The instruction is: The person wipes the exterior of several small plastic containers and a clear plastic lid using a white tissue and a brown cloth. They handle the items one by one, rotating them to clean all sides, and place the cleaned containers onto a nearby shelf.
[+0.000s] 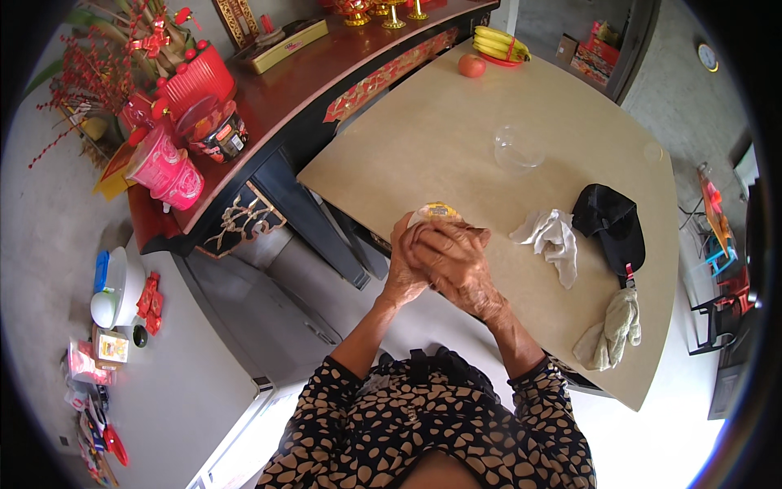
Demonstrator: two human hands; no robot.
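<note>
In front of my chest, over the near edge of the beige table (407,175), my two hands meet around one rounded thing with a white and yellow label (437,212). My left hand (401,265) wraps it from the left side. Across its top and near side lies my right hand (461,265), fingers bent over it. Most of the thing is hidden under the fingers, so its kind cannot be made out. A crumpled white cloth (554,238) lies to the right of my hands, and beyond them stands a clear plastic bowl (518,151).
On the table's right are a black cap (611,226) and a pale work glove (615,332). Bananas (498,41) and a round red fruit (471,66) sit at the far end. Left stands a dark red cabinet (281,94) bearing a pink bucket (167,171) and a black tub (218,134).
</note>
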